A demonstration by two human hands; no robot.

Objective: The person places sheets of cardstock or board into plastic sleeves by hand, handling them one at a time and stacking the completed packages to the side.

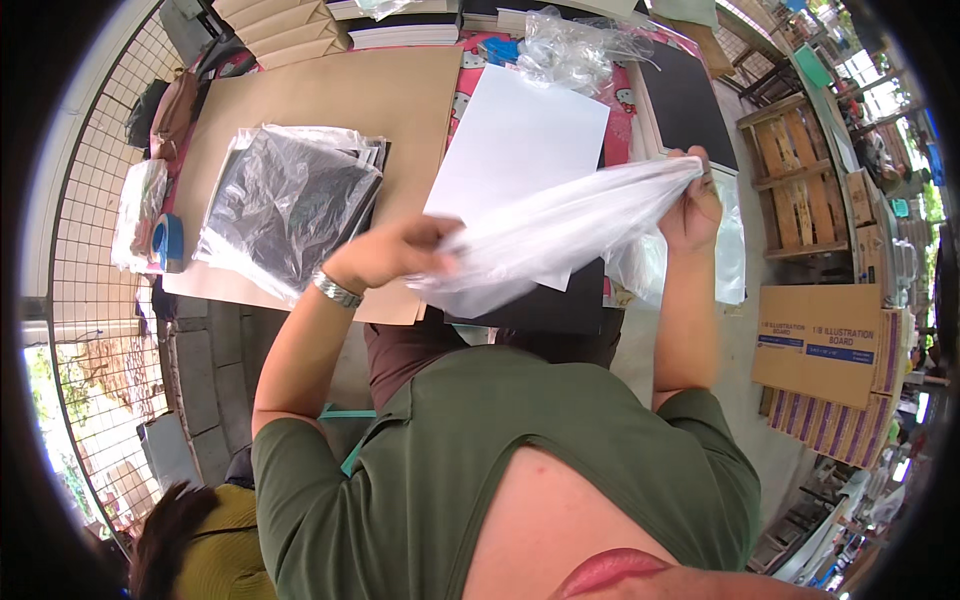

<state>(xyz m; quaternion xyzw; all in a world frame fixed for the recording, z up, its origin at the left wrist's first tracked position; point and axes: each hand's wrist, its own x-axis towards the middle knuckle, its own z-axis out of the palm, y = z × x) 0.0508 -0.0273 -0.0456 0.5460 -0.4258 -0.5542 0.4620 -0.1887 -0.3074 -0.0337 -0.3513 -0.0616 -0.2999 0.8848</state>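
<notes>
A clear plastic bag [570,225] stretches between my two hands above the table, blurred by motion. My right hand [692,212] is raised at the right, its fingers closed on the bag's gathered upper end. At the bag's other end, my left hand [400,250] pinches the plastic, with its fingertips somewhat smeared. Beneath the bag lies a white sheet [520,130], tilted, on top of a black sheet [555,308] that shows along the near edge. To the left, a pile of black sheets in clear plastic [290,195] rests on a large brown board [405,95].
Crumpled clear plastic [575,50] sits at the table's back. Black boards [685,100] lie at the right, with more clear plastic bags [735,240] near them. A roll of blue tape [168,243] stands at the left edge. Cardboard boxes [820,375] and a wooden pallet [800,180] occupy the right side.
</notes>
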